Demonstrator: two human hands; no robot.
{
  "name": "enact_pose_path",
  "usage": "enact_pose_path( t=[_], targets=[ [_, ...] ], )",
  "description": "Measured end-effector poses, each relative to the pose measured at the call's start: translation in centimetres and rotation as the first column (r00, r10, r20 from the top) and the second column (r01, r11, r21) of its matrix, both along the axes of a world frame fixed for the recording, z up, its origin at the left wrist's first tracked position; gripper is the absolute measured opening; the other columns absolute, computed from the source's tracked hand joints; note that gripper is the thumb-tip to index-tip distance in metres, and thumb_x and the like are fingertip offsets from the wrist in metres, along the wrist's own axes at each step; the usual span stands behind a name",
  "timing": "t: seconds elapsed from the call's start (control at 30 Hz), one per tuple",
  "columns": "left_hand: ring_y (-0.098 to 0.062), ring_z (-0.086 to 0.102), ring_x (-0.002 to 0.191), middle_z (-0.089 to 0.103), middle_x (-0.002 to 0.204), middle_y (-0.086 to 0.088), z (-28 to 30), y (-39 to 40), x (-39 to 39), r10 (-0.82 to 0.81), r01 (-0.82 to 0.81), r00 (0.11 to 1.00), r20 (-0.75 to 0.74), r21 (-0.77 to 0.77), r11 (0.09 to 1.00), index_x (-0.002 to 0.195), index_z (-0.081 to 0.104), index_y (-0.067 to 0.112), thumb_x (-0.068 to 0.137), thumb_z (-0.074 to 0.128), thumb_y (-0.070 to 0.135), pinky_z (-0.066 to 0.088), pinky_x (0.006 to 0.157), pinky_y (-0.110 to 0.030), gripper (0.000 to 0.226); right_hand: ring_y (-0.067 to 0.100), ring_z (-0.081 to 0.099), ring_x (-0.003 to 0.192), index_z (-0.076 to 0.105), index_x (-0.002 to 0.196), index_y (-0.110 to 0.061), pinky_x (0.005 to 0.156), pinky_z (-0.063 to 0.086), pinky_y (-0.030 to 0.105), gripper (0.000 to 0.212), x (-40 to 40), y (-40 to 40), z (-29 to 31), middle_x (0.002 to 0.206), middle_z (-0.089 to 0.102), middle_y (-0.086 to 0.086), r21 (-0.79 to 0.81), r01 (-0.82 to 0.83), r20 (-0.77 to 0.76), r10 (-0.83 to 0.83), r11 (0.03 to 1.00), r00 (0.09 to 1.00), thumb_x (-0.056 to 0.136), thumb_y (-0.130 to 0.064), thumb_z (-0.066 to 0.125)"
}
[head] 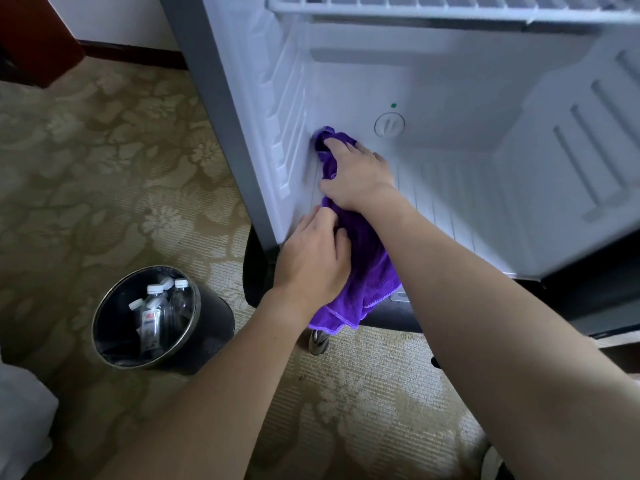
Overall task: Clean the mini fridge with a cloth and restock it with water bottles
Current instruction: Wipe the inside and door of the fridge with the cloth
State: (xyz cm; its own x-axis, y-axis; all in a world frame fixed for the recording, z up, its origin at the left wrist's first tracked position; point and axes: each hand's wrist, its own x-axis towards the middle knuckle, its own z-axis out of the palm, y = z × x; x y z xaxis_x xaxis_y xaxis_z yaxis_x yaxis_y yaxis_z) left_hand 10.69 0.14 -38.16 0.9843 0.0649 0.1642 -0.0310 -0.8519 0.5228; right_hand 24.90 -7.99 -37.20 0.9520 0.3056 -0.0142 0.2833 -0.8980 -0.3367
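Both hands, left and right, grip a purple cloth inside the fridge; bottle labels unreadable.

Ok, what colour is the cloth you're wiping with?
Purple cloth, seen best in the head view.
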Motion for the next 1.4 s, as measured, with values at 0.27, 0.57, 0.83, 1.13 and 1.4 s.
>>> enact_pose_path(
  t=[0.27,0.57,0.83,1.13,1.4],
  targets=[
    [-0.018,0.047,0.096,0.051,0.103,0.003,0.5,-0.3,-0.4,0.040,-0.047,0.993,-0.115,-0.056,0.997,0.131,0.043,0.016,0.094,0.049,0.024,0.032,0.077,-0.027,0.037,0.025,0.042,0.131,0.047,0.140,-0.020,0.106,0.032,0.035,0.041,-0.3,-2.4,0.5,0.142,0.051,0.003,0.039,0.027,0.038,-0.028,0.999,0.999,0.100,-0.028,0.039],
    [-0.025,0.051,0.121,0.057,0.131,-0.009,0.9,-0.2,-0.8,-0.003,-0.002,0.994,-0.108,-0.046,0.999,0.140,0.044,0.009,0.090,0.047,0.012,0.041,0.103,-0.038,0.050,0.030,0.046,0.127,0.048,0.136,-0.018,0.109,0.033,0.037,0.043,-0.7,-6.9,0.8,0.138,0.053,0.007,0.013,0.205,-0.014,-0.205,0.979,0.979,0.094,-0.020,0.038],
    [-0.031,0.043,0.130,0.048,0.145,-0.013,0.7,-0.6,-1.1,0.005,-0.005,0.992,-0.127,-0.002,1.000,0.144,0.040,0.007,0.089,0.047,0.007,0.035,0.110,-0.041,0.056,0.035,0.047,0.124,0.051,0.130,-0.014,0.104,0.034,0.040,0.038,-0.9,-12.0,0.9,0.135,0.056,0.012,-0.065,0.344,0.023,-0.343,0.937,0.939,0.095,-0.024,0.038],
    [-0.027,0.023,0.151,0.036,0.159,-0.015,-1.5,-0.5,-1.2,-0.107,0.115,0.993,-0.056,0.165,0.980,0.144,0.047,0.003,0.081,0.032,0.023,0.012,0.125,-0.036,0.068,0.035,0.037,0.131,0.044,0.136,-0.009,0.106,0.030,0.044,0.044,-0.4,-15.4,0.7,0.139,0.050,0.016,-0.212,0.493,0.055,-0.493,0.844,0.868,0.097,-0.029,0.041],
    [-0.027,0.027,0.149,0.039,0.157,-0.014,-1.7,-0.4,-1.1,-0.091,0.095,0.995,-0.033,0.179,0.979,0.140,0.050,0.003,0.080,0.036,0.021,0.013,0.123,-0.034,0.064,0.034,0.043,0.129,0.038,0.145,-0.016,0.101,0.039,0.040,0.054,-1.9,-16.3,0.6,0.140,0.049,0.014,-0.045,0.391,-0.037,-0.393,0.919,0.919,0.092,-0.015,0.046]
  ],
)
